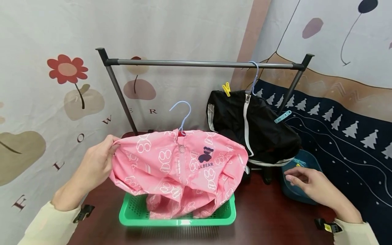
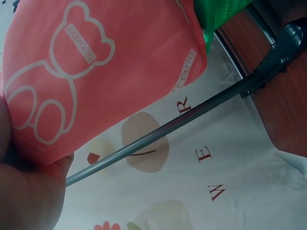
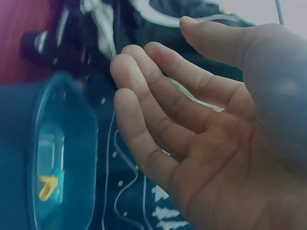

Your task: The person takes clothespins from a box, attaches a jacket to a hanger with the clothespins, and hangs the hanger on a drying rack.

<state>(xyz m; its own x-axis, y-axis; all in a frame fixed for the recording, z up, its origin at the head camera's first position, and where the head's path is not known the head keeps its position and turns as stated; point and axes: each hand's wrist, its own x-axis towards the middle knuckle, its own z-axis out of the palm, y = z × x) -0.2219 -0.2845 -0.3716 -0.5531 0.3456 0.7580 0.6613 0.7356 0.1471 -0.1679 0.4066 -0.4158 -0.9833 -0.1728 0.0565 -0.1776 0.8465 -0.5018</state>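
My left hand [image 1: 95, 166] pinches the shoulder edge of a pink jacket [image 1: 165, 166] with white bear outlines and a dark bear print. A light blue hanger [image 1: 189, 114] sits inside the jacket, its hook rising free from the collar. The jacket's lower part hangs into a green basket [image 1: 177, 222]. At the right, my right hand [image 1: 316, 187] holds nothing, its fingers loosely bent, over a blue bin [image 1: 289, 192]. In the right wrist view, a yellow clothespin [image 3: 48, 187] and a teal clothespin [image 3: 58, 184] lie in that bin.
Behind the basket stands a rack with a grey bar [image 1: 183, 63]. From it hangs a black jacket [image 1: 269, 132] on a blue hanger [image 1: 255, 78], with a yellow clothespin [image 1: 226, 89] and a blue clothespin [image 1: 282, 116] on its shoulders. The table [image 1: 257, 214] is dark red.
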